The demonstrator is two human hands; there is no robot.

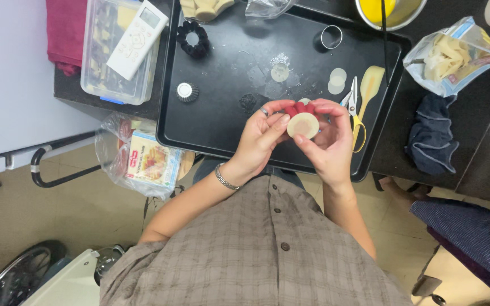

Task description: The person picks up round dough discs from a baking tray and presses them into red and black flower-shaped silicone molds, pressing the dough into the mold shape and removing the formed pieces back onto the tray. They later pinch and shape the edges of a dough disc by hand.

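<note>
Both hands meet over the near edge of one black tray [228,113]. Left hand [262,136] curls its fingers around one small red mold [299,109] and pinches it from the 9 o'clock side. Right hand [330,141] pinches the same mold from the 3 o'clock side, thumb touching one round dough disc [303,125] that sits on the mold. So the mold and dough are right between the two hands, held up above the tray.

On the tray I count two dark fluted molds [193,38] at 11 o'clock, one metal ring cutter [331,37] at 1 o'clock, and two pale dough rounds [337,81] just under it. One pair of yellow scissors [355,113] lies just beside the right hand at 2 o'clock, next to one pale spatula [370,82]. One white remote [137,39] rests on one clear box [106,79] at 10 o'clock.
</note>
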